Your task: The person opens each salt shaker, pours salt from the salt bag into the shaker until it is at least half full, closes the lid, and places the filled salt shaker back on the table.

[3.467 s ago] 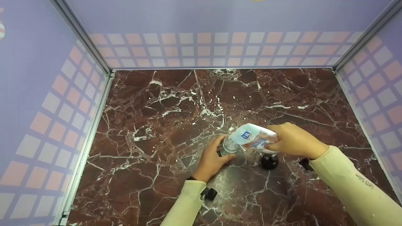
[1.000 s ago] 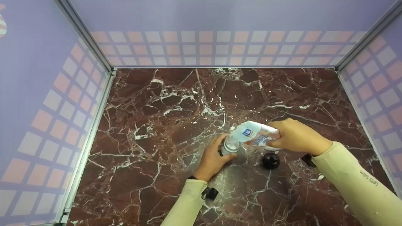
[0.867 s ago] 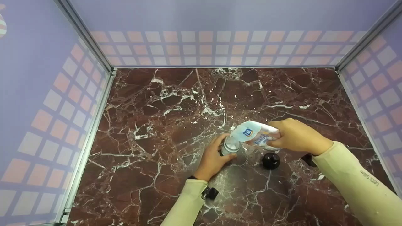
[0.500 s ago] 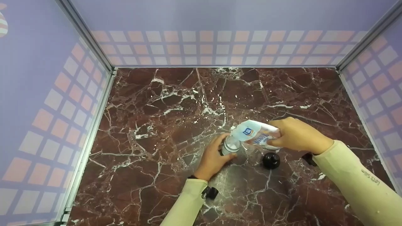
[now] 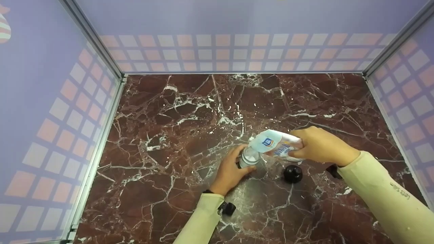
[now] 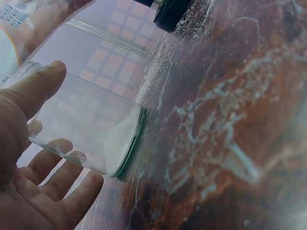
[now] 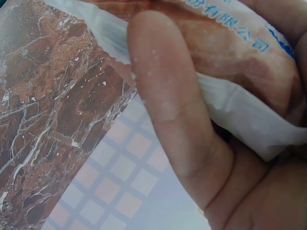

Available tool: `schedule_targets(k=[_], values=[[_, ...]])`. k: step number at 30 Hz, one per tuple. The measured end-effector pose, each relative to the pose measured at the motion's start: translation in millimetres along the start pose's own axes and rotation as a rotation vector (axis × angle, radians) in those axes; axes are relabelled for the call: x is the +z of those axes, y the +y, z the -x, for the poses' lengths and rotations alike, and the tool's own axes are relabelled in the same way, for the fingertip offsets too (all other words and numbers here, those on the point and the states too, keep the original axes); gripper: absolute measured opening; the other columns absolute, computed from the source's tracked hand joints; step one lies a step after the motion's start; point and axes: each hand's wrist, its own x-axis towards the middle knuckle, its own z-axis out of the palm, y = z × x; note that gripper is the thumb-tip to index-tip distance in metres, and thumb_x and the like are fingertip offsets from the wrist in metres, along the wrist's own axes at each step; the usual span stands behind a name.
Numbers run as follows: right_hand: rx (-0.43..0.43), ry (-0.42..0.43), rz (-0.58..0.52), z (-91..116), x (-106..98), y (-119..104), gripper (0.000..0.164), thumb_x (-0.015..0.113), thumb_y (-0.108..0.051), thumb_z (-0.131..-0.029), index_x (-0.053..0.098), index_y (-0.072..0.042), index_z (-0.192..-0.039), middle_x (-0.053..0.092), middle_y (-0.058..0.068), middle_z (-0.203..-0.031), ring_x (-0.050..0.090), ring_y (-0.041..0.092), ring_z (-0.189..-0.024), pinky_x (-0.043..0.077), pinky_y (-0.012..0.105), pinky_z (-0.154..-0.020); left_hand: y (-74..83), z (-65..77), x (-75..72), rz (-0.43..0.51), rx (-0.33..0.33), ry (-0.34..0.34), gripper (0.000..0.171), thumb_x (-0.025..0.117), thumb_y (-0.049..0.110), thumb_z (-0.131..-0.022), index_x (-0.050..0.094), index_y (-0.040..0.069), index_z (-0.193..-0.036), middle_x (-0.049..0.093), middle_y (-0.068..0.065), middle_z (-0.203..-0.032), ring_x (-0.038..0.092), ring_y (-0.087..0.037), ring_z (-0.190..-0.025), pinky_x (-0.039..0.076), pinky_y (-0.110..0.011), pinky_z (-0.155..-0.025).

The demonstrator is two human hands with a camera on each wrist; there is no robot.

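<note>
My left hand (image 5: 230, 171) grips a clear glass jar (image 5: 250, 158) that stands upright on the marble surface. The thumb and fingers wrap its sides in the left wrist view, and a layer of white granules (image 6: 121, 143) covers the jar's bottom. From the right, my right hand (image 5: 317, 145) holds a white, blue and orange salt bag (image 5: 276, 144), tipped so its torn end lies right at the jar's mouth. In the right wrist view, a finger (image 7: 165, 91) with a few grains on it presses against the bag (image 7: 230, 96). A black knobbed lid (image 5: 292, 174) rests below the bag.
Dark red marble (image 5: 162, 189) with white veins forms the worktop, with white specks (image 5: 237, 108) scattered beyond the jar. Purple panels with pink and white squares (image 5: 240, 52) enclose the back and both sides.
White granules show more plainly inside the jar than in the earliest frame. The bag and right hand have risen very slightly. The left hand has stayed in place.
</note>
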Motion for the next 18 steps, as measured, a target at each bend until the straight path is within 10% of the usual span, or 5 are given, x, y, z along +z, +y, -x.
schedule_targets(k=[18], values=[[-0.010, 0.006, 0.016, -1.1, -1.3, -1.0, 0.022, 0.085, -0.018, -0.084, 0.071, -0.012, -0.099, 0.070, -0.005, -0.080, 0.056, 0.009, -0.062, 0.051, 0.034, -0.062, 0.1, -0.5, -0.4, -0.021, 0.011, 0.001, 0.077, 0.092, 0.028, -0.074, 0.056, 0.029, -0.143, 0.061, 0.003, -0.134, 0.060, -0.016, -0.123, 0.054, -0.029, -0.101]])
